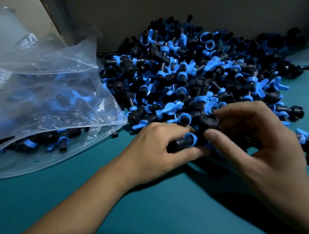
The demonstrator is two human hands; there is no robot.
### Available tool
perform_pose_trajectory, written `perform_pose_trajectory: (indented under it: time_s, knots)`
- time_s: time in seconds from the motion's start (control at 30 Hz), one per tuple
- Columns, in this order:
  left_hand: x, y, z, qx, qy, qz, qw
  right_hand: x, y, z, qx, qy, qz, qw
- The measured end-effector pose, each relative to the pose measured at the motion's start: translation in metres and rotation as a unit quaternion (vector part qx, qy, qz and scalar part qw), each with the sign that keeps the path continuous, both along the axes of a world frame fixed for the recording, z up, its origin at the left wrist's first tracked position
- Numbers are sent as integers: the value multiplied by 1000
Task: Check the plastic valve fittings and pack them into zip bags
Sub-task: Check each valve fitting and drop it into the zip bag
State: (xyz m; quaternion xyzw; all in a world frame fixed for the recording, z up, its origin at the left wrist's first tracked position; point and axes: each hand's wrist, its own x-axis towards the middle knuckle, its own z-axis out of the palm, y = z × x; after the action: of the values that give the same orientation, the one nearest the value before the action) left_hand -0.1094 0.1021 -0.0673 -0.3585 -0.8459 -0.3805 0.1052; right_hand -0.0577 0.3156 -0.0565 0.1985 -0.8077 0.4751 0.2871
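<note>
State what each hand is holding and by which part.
The left hand grips a black valve fitting by its body beside the blue collar. The right hand pinches a black round-ended fitting by its flange.

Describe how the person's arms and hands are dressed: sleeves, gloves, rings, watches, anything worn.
Nothing is worn that the view shows. The left hand and right hand are bare, without gloves, and no rings show on the visible fingers. Both forearms are bare up to the frame's edge: no sleeves, watch, bracelet or wristband. Fingernails look short and unpainted.
</note>
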Motion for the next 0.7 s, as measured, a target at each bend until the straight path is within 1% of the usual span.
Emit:
perform_pose_trajectory:
  time_s: [0.07, 0.1, 0.17, 0.23, 0.27, 0.33, 0.4, 0.47, 0.57, 0.63, 0.7]
  knots:
    - [-2, -1, -2, 14, -20, 20, 1000, -3, 2, 2, 14, -18, 31, 999]
    - [-3, -2, -3, 23, -37, 23, 999, -4, 2, 3, 29, -12, 43, 999]
    - [-2, -2, -2, 65, -81, -11, 995, -7, 4, 4, 64, 6, 59, 996]
    - [0, 1, 0, 113, -132, -51, 983, -7, 4, 2, 82, 4, 65, 995]
    - [2, 2, 1, 138, -169, -74, 973, -7, 4, 0, 79, -5, 74, 994]
    - [5, 5, 3, 186, -248, -125, 943, -7, 1, -4, 44, -42, 103, 993]
    - [6, 4, 5, 214, -291, -137, 922, -7, 0, -5, -7, -80, 115, 990]
    - [5, 2, 6, 225, -305, -129, 916, -8, 1, -6, -31, -84, 93, 992]
    - [4, 2, 9, 237, -307, -107, 915, -8, 3, -5, -23, -47, 18, 998]
    - [4, 2, 9, 265, -275, -72, 922, -7, 3, -2, -49, -48, 0, 998]
    - [0, 1, 9, 304, -239, -41, 921, -7, 2, 0, -101, -76, 19, 992]
